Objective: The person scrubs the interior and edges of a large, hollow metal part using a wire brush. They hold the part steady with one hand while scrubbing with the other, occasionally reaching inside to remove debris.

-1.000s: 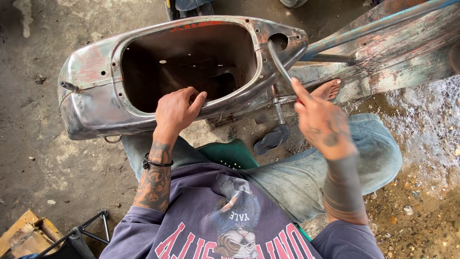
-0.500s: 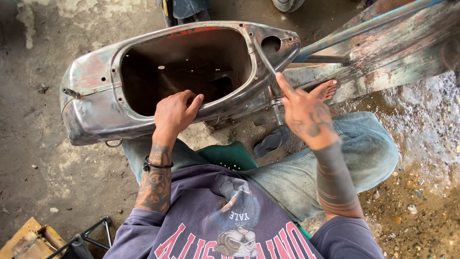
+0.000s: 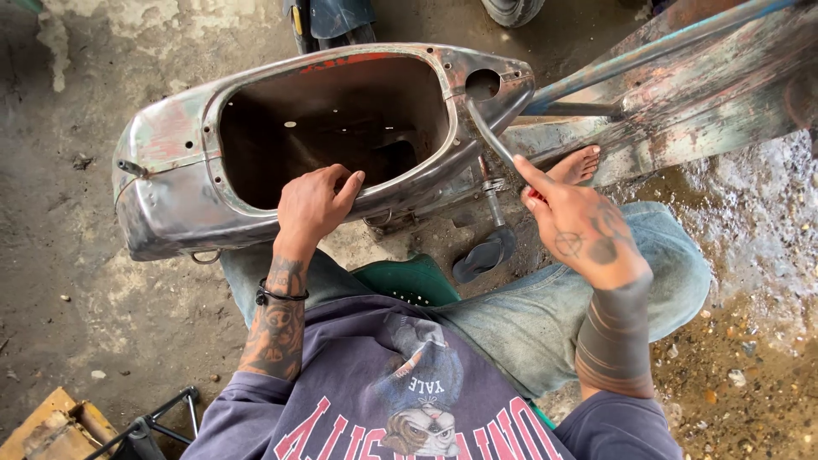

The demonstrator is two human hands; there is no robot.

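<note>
Scooter body shell (image 3: 179, 187) on ground at 12 o'clock, stripped bare. Left hand (image 3: 311, 204) spread flat on rim, steadying. Right hand (image 3: 584, 226) pinching bent rod (image 3: 490, 136); working shell's front edge. Next calls for firm bracing.

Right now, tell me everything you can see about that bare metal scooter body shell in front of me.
The scooter body shell is stripped sheet metal, dull silver with patches of red and greenish old paint and rust. It lies across the concrete floor, its large oval opening facing up, showing a dark, rusty interior with small holes. A round hole sits at its narrow end. The left hand rests on the near rim; the right hand holds a thin bent rod against the narrow end.
</note>
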